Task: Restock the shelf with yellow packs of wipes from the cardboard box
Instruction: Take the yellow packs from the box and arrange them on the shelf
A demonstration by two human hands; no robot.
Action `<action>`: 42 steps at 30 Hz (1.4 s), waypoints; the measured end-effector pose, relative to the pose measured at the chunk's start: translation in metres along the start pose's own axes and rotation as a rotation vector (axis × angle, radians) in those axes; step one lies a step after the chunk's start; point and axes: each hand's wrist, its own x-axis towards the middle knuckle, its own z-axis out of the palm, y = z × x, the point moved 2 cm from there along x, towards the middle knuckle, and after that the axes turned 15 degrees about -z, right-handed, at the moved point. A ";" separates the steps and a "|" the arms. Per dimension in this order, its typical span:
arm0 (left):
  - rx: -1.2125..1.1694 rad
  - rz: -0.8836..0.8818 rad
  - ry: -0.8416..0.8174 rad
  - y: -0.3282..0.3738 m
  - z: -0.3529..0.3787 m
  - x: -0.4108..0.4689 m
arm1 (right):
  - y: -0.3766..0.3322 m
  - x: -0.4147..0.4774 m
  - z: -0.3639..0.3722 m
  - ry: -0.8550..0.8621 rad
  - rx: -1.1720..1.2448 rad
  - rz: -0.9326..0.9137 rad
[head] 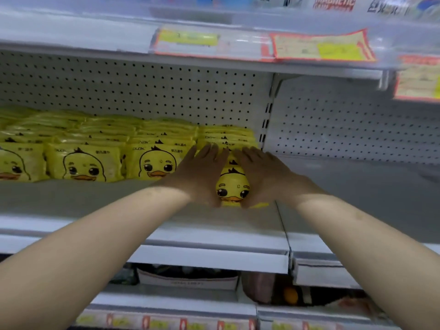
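**Packs pressed in at the row's end**

The shelf (95,198) has open room right of the hands, past the post (266,129). Full rows (88,163) stand left of them. Between the palms are the packs (232,189), which look soft, light and probably slippery, so hold them by their flat sides. The left hand (200,172) and right hand (264,175) press them with straight fingers.

Red-bordered price labels (323,46) hang along the upper rail (71,29), blurred; on the tier below sit a white box (188,281) and a small orange object (291,295).
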 end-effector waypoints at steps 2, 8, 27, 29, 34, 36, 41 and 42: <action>0.032 -0.061 0.080 0.001 0.001 0.011 | 0.006 0.014 0.002 0.095 -0.073 0.025; 0.142 -0.114 0.117 0.003 -0.001 0.031 | 0.022 0.029 0.006 0.115 -0.110 0.050; 0.250 -0.119 0.076 -0.006 -0.006 0.103 | 0.062 0.089 0.006 0.027 -0.125 0.029; 0.243 -0.121 0.071 -0.006 -0.007 0.101 | 0.060 0.087 0.005 0.015 -0.120 0.037; 0.307 -0.141 0.121 -0.005 -0.005 0.085 | 0.049 0.077 0.006 0.028 -0.188 0.069; 0.313 -0.160 0.111 -0.005 -0.004 0.084 | 0.046 0.075 0.005 0.013 -0.218 0.077; 0.305 -0.149 0.123 -0.006 0.000 0.090 | 0.047 0.077 0.006 -0.002 -0.300 0.067; 0.310 -0.149 0.122 -0.006 0.002 0.090 | 0.047 0.078 0.007 -0.010 -0.308 0.060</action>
